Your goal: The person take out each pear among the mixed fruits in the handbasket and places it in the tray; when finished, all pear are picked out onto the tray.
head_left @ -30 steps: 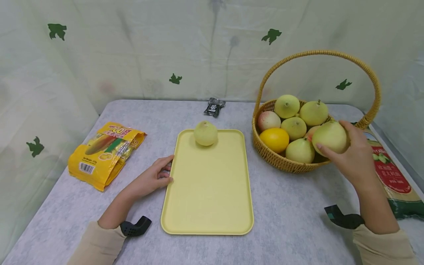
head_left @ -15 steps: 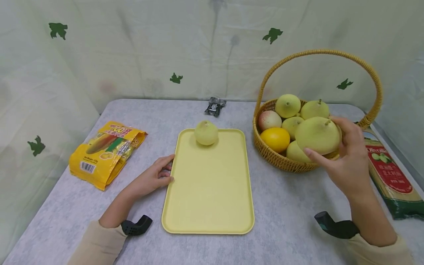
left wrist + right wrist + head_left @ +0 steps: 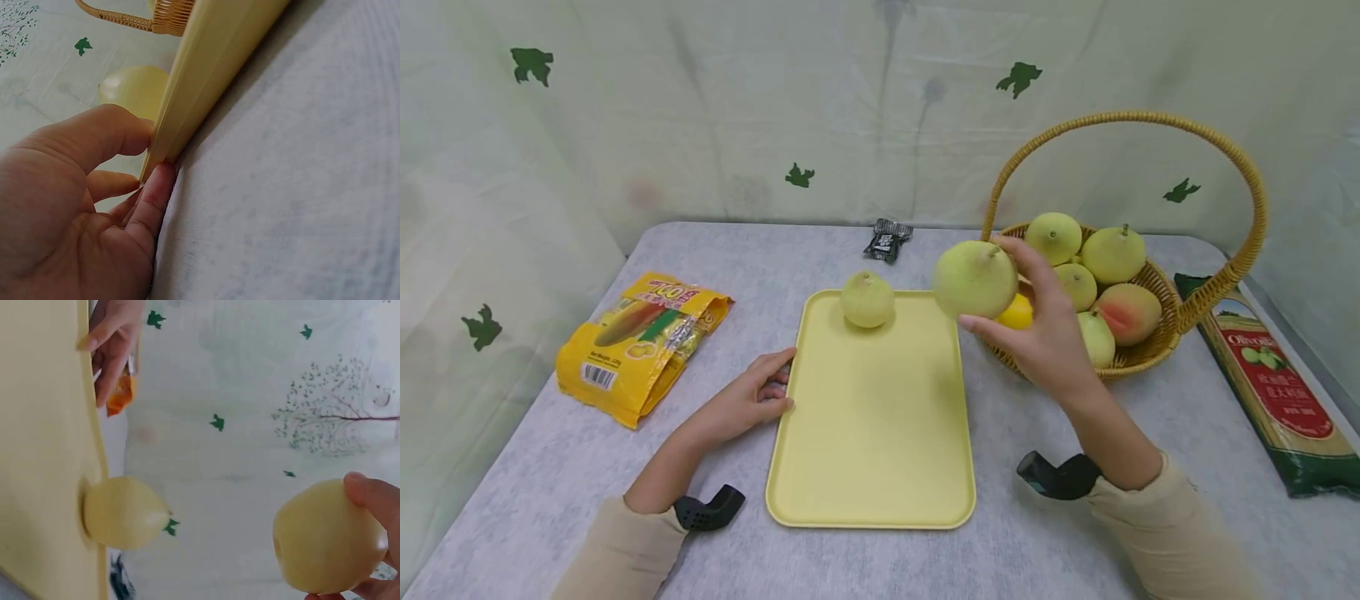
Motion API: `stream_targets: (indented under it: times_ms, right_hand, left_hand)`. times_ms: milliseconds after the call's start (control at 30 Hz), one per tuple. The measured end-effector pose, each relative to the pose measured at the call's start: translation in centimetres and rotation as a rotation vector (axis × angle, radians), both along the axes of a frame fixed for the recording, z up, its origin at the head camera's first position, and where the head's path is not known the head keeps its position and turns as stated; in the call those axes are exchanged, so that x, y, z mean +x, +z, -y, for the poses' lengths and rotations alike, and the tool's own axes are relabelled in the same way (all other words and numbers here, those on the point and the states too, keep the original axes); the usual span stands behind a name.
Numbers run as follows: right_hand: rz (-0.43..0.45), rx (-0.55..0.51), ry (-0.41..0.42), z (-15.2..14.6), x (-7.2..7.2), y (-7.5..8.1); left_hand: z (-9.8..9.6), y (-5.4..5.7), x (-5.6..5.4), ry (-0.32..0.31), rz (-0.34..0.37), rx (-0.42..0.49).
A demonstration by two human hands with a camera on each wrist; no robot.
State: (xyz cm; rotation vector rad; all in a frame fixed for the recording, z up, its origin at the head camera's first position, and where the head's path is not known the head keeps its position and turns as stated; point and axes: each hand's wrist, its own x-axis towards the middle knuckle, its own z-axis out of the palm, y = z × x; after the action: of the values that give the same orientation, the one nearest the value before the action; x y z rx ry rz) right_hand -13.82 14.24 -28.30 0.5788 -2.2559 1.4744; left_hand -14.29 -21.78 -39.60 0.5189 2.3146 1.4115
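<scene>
My right hand [image 3: 1045, 325] holds a pale yellow-green pear [image 3: 976, 282] between thumb and fingers, raised between the tray's far right corner and the basket. The right wrist view shows this held pear [image 3: 331, 537] apart from another pear [image 3: 125, 512], which sits on the tray's far end. That pear [image 3: 867, 299] stands alone on the yellow rectangular tray [image 3: 872, 417]. At the tray's left edge, my left hand [image 3: 748, 400] pinches the rim. In the left wrist view, the thumb lies on the rim [image 3: 181, 94] with fingers against its outer side.
A wicker basket [image 3: 1168, 346] with a tall arched handle holds several pears, a peach [image 3: 1127, 314] and a yellow fruit [image 3: 1017, 312]. A red and green pasta bag [image 3: 1277, 375] lies at right, a yellow mango candy bag [image 3: 640, 346] at left, and a black wrapper [image 3: 886, 242] behind the tray.
My right hand has lifted the pear out of the basket's right side and carried it left, uncovering the peach. My left hand stays at the tray's edge.
</scene>
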Motion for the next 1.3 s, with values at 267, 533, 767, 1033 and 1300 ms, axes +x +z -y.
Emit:
stream_targets:
  times_ms: [267, 533, 767, 1033, 1300]
  right_hand:
    - [0.191, -0.074, 0.043, 3.6, -4.3, -4.8]
    - [0.340, -0.052, -0.033, 4.6, -6.9, -8.3]
    - [0.406, 0.032, -0.058, 4.9, -8.2, -9.2]
    - [0.438, 0.038, -0.021, 4.8, -8.8, -9.7]
    - [0.366, 0.083, -0.023, 4.6, -7.5, -8.4]
  left_hand:
    - [0.0, 0.0, -0.1, -0.004, 0.003, 0.006]
    - [0.0, 0.1, 0.0, -0.007, 0.001, 0.009]
    - [0.0, 0.2, 0.1, -0.001, -0.006, -0.004]
    - [-0.1, 0.2, 0.1, 0.003, -0.006, -0.015]
    - [-0.1, 0.2, 0.1, 0.003, -0.008, -0.019]
